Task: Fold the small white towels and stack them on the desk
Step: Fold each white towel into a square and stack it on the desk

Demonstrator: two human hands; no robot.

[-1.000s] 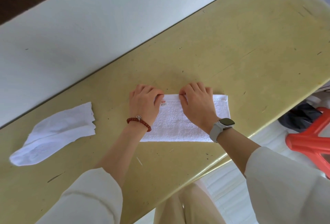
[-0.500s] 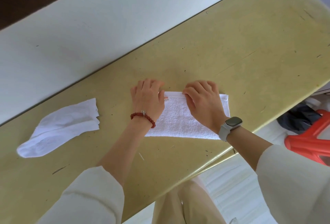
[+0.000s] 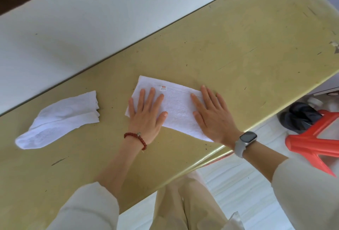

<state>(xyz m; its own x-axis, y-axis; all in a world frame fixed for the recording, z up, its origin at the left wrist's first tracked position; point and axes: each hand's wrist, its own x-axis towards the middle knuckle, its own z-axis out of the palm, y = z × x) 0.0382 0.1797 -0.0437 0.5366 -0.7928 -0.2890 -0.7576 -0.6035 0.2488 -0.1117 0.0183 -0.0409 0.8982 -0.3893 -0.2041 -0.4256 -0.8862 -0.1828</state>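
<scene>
The yellow-green surface runs diagonally across the frame, scuffed and scratched, with a pale wall or panel along its upper-left edge. Bottom right there's a red plastic stool on the floor with something dark just behind it, can't really tell what.

The folded white towel lies flat in the middle of the frame, near the front edge of the surface, a small red-printed label showing along its far edge. Half a second ago it sat a bit squarer in the frame; now it looks angled, far-left corner up, near-right corner down by the edge.

The second towel is off at the left, rumpled and loosely folded, well apart from the first one, and looks the same as before.

The big change is the hands. Earlier both were curled up at the towel's far edge, pinching it. Now the left hand is flat on the left end of the towel, fingers straight and spread, gripping nothing. The right hand does the same on the right end, palm down, fingers straight, just pressing.

Red bead bracelet on the left wrist, smartwatch with a grey band on the right.
</scene>
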